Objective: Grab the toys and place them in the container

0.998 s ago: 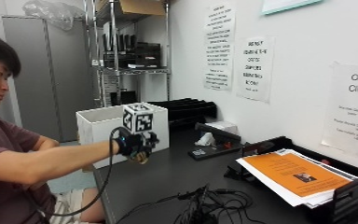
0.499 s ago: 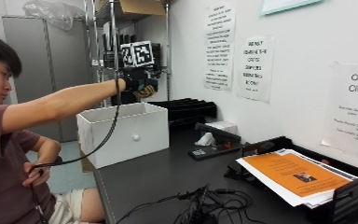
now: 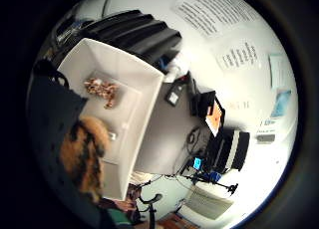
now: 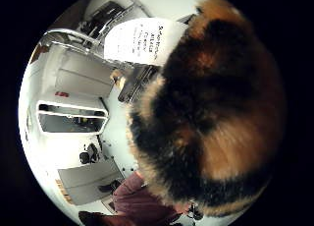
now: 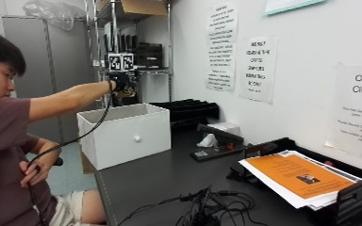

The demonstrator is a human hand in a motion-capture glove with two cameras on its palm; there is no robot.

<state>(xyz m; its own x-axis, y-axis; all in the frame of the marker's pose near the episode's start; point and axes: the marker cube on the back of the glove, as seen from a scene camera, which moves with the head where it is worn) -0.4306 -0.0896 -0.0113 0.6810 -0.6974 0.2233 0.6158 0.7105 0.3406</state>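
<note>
My gloved right hand (image 5: 122, 81) is raised above the open white container (image 5: 133, 138) at the table's left end. It grips a furry orange-and-black toy (image 5: 127, 96) that hangs just under the palm. The toy fills the thumb side palm view (image 4: 211, 113) and shows beside the glove in the little finger side palm view (image 3: 82, 149). Below it lies the container (image 3: 145, 112). On its floor are a brown spotted toy (image 3: 102, 89) and a small pale thing (image 3: 112, 136). The person's bare left hand (image 5: 35, 168) rests low by the lap.
Black stacked trays (image 5: 187, 110) stand behind the container. A black device and tissue (image 5: 213, 141) lie mid-table. Orange and white papers (image 5: 294, 176) sit in a tray at the right. Cables (image 5: 200, 212) tangle at the front edge. A metal shelf (image 5: 140, 52) rises behind.
The hand has lifted the toy from low in front of the container to above it, then moved a little back over the opening.
</note>
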